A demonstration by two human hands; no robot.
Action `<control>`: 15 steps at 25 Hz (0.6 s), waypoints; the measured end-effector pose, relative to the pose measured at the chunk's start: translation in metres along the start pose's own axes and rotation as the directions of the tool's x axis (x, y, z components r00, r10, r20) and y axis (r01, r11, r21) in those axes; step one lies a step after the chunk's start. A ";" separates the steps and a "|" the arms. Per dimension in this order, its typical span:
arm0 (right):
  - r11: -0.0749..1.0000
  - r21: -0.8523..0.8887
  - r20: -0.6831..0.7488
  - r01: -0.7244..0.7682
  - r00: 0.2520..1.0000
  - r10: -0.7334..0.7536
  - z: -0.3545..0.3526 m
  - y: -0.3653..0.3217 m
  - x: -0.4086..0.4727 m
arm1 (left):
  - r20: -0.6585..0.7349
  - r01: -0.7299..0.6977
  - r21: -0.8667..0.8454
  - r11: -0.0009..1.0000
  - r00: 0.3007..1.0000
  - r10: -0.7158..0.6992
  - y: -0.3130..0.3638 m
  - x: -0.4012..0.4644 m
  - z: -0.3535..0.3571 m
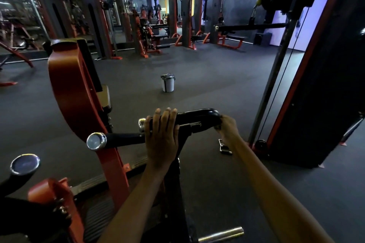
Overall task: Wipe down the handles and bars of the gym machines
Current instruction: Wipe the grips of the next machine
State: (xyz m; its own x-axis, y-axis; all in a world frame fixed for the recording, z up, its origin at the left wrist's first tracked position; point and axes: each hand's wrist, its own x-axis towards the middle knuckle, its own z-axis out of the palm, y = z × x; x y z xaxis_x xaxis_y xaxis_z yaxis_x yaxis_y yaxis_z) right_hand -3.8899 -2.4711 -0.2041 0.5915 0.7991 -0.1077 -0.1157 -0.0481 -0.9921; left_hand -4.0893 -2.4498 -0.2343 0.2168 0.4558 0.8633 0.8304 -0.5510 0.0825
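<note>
Left hand point(161, 140) fingers curled over the black handle point(183, 119) near its capped end, right hand point(227, 127) gripped its bent corner, cloth not discernible; bar looked rigid, heavy, fixed to the orange machine point(77, 92).

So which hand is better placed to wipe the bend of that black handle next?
The right hand, probably. It is already at the bend of the black handle, curled over something dark, perhaps a cloth. The left hand grips the straight section near the chrome end cap, seemingly steadying it.
</note>
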 end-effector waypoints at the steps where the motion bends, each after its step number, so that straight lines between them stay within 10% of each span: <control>1: 0.983 -0.112 -0.013 0.149 0.988 -0.151 0.000 -0.004 -0.008 | -0.002 0.001 0.009 1.000 1.000 -0.001 0.000 0.001 0.000; 7: 0.371 -0.441 0.260 0.817 0.512 -0.819 -0.008 0.023 -0.030 | -0.025 0.013 0.016 1.000 1.000 -0.013 0.001 0.003 0.002; 12: 0.569 -0.508 0.130 0.647 0.710 -0.692 0.003 -0.003 -0.026 | -0.009 0.017 0.026 1.000 1.000 -0.017 0.002 0.002 0.002; 15: 0.100 -0.502 0.499 0.859 0.382 -0.778 0.043 -0.001 -0.058 | -0.017 0.014 0.047 0.999 1.000 -0.013 0.000 0.002 0.005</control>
State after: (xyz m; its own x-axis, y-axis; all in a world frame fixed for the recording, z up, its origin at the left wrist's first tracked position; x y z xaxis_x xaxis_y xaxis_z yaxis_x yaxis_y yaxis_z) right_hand -3.9585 -2.4916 -0.1946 -0.0826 0.6419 0.7623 0.8970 0.3812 -0.2238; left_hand -4.0866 -2.4456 -0.2352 0.1969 0.4513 0.8704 0.8564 -0.5114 0.0714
